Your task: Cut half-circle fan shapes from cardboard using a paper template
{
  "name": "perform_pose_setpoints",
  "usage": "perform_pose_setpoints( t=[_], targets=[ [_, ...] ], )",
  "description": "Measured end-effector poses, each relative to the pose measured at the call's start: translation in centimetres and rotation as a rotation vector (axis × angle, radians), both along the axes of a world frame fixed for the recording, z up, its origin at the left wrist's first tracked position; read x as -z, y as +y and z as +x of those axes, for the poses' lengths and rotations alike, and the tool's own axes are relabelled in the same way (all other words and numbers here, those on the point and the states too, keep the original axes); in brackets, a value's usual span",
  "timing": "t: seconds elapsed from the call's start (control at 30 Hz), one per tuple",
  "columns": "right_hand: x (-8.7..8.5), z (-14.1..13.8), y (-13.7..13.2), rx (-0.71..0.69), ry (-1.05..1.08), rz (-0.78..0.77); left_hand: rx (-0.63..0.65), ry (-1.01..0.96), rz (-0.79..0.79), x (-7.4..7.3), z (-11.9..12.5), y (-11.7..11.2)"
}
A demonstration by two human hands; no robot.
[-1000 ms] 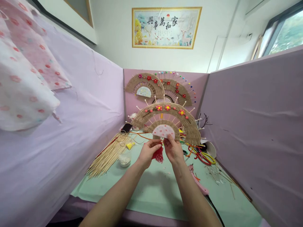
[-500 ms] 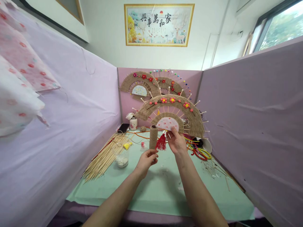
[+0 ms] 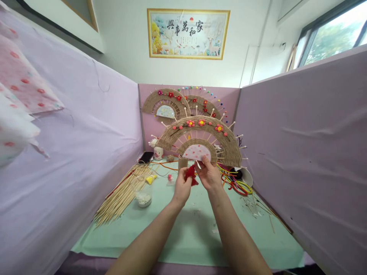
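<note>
My right hand (image 3: 210, 174) pinches the bottom of a woven twine fan (image 3: 200, 139) and holds it upright above the green mat (image 3: 186, 229). The fan has a pink spotted paper centre, small red and yellow flowers and wooden sticks that poke out around its rim. A red tassel (image 3: 190, 173) hangs at the fan's base. My left hand (image 3: 181, 187) is closed around that tassel, touching my right hand.
A bundle of bamboo sticks (image 3: 123, 196) and a small cup of white bits (image 3: 143, 198) lie at the left. A twine spool (image 3: 182, 162) stands behind my hands. Coloured pipe cleaners (image 3: 237, 183) lie at the right. Two more fans (image 3: 172, 105) lean on the back panel.
My left hand has come up from below and closed on the red tassel, which hung free half a second ago. The fan has moved slightly lower and left.
</note>
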State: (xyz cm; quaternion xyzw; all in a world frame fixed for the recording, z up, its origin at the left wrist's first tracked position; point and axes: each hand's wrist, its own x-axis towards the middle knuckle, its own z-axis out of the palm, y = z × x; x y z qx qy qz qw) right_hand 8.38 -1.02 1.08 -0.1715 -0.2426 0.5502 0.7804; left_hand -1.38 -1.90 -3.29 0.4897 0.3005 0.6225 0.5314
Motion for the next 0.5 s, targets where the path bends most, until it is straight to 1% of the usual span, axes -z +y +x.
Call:
perform_pose_setpoints(
  t=[0.27,0.37,0.5],
  targets=[
    [1.1,-0.5,0.4,-0.026,0.011,-0.035,0.046,0.145,-0.003,3.1,-1.4,-0.6],
    [1.2,-0.5,0.6,-0.018,0.022,-0.039,0.076,0.21,0.022,4.2,-1.7,-1.0],
    [1.1,-0.3,0.7,-0.008,0.039,-0.039,0.071,0.272,0.051,5.6,-2.3,-1.5]
  ],
)
